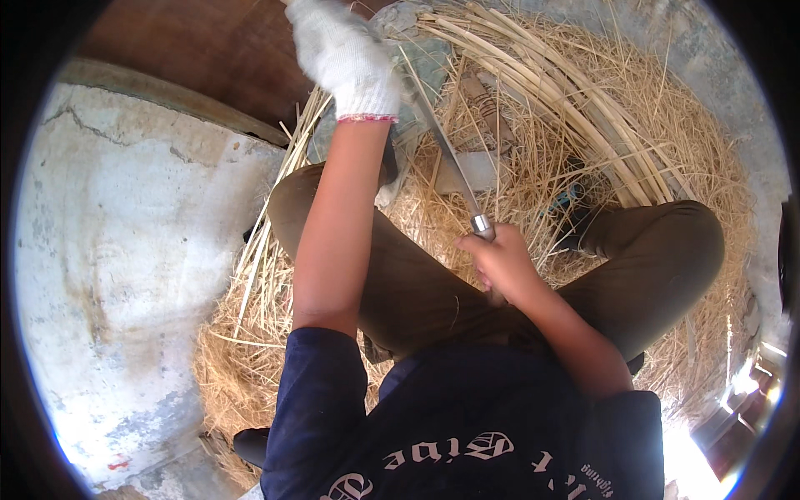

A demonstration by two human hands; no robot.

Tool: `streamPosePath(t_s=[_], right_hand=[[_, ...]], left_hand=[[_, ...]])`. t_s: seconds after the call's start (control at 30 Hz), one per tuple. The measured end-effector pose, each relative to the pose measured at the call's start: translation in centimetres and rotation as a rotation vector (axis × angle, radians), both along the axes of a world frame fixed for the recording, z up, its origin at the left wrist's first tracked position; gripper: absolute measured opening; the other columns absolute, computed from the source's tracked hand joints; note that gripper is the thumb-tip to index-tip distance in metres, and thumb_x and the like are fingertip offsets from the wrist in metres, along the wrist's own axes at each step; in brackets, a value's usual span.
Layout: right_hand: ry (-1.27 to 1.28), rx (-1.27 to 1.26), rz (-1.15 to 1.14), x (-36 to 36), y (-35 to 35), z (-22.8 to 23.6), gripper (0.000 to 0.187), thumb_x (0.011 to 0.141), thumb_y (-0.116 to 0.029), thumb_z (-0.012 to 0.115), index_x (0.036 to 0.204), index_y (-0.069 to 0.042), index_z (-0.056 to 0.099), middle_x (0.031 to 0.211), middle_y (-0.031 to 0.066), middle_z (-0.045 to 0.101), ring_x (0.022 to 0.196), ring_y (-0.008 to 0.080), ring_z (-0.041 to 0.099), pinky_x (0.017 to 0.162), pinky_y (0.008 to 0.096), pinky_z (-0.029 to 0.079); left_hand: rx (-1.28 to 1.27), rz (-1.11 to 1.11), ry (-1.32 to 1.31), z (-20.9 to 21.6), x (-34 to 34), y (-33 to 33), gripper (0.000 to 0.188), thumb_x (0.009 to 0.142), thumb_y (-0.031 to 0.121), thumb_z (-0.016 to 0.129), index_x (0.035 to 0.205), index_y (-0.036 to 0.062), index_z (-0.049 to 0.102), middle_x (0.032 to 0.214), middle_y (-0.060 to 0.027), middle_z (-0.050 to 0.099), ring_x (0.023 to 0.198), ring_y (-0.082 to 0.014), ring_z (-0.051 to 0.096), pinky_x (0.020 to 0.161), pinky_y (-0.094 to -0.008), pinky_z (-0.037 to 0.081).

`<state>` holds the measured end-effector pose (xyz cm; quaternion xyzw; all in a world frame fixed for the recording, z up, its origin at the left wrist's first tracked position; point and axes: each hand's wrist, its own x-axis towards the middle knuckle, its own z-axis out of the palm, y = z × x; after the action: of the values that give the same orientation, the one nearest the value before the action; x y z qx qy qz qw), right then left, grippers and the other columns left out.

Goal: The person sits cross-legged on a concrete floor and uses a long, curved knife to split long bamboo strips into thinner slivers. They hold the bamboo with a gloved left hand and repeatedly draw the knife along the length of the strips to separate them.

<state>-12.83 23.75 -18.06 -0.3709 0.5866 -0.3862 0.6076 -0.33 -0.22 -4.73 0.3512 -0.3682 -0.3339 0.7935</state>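
Note:
My right hand (510, 265) is closed round the handle of a long knife (457, 171) with a narrow blade and a shiny metal collar. The blade points up and slightly left, over the ground between my bent legs. Stretched far forward at the upper left, my left hand (348, 62) wears a white knitted glove with a red-edged cuff. Motion smears its fingers, so what they hold, if anything, cannot be made out. A bundle of long pale split strips (558, 92) lies ahead on the right.
Thin tan shavings (692, 150) lie thick around my legs. A worn, cracked wall (142, 225) stands at the left, beside a brown panel (208, 54). More loose strips (258, 250) lie by my left knee. A wooden piece (490, 108) sits among the shavings ahead.

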Motion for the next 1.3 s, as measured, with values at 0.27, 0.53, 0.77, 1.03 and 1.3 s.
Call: streamPosePath(t_s=[0.27,0.53,0.77,1.03,1.3], right_hand=[[0.166,-0.199,-0.170,0.4,-0.2,1.5,0.020,0.091,-0.014,0.066,0.079,0.000,0.059,0.057,0.0044,0.055,0.051,0.0123,0.050,0.051,0.0344,0.041],[0.125,-0.073,-0.006,0.4,-0.3,1.9,0.020,0.094,-0.015,0.068,0.083,0.000,0.060,0.060,0.0022,0.057,0.054,0.0091,0.054,0.051,0.0309,0.043],[0.139,-0.160,-0.041,0.5,-0.3,-1.3,0.019,0.094,-0.014,0.069,0.082,-0.001,0.059,0.061,0.0021,0.057,0.053,0.0088,0.050,0.052,0.0309,0.041],[0.238,-0.205,-0.137,0.4,-1.0,1.1,0.021,0.088,-0.016,0.069,0.077,0.000,0.061,0.060,0.0080,0.058,0.054,0.0170,0.053,0.056,0.0371,0.043],[0.351,0.041,0.072,-0.5,-0.8,-2.1,0.021,0.088,-0.013,0.067,0.073,-0.002,0.057,0.058,0.0019,0.054,0.054,0.0104,0.048,0.054,0.0346,0.040]], left_hand=[[-0.054,-0.137,0.067,-0.3,-0.1,0.9,0.038,0.106,0.046,0.053,0.082,0.0157,0.053,0.063,0.0037,0.043,0.054,-0.0098,0.039,0.050,-0.0288,0.032],[-0.001,-0.142,-0.024,-0.8,2.6,0.5,0.047,0.105,0.053,0.051,0.094,0.0075,0.055,0.073,-0.0034,0.050,0.063,-0.0178,0.047,0.058,-0.0341,0.044],[-0.065,-0.152,-0.047,-1.1,2.3,0.6,0.048,0.105,0.054,0.051,0.095,0.0065,0.055,0.074,-0.0045,0.051,0.064,-0.0189,0.047,0.060,-0.0351,0.045],[-0.037,-0.113,-0.003,-0.8,1.9,1.1,0.045,0.104,0.053,0.053,0.088,0.0106,0.055,0.068,-0.0011,0.048,0.059,-0.0146,0.044,0.055,-0.0320,0.040],[-0.038,-0.184,-0.040,-0.8,2.9,0.4,0.053,0.103,0.058,0.051,0.084,0.0089,0.052,0.065,-0.0031,0.045,0.058,-0.0172,0.042,0.055,-0.0338,0.041]])
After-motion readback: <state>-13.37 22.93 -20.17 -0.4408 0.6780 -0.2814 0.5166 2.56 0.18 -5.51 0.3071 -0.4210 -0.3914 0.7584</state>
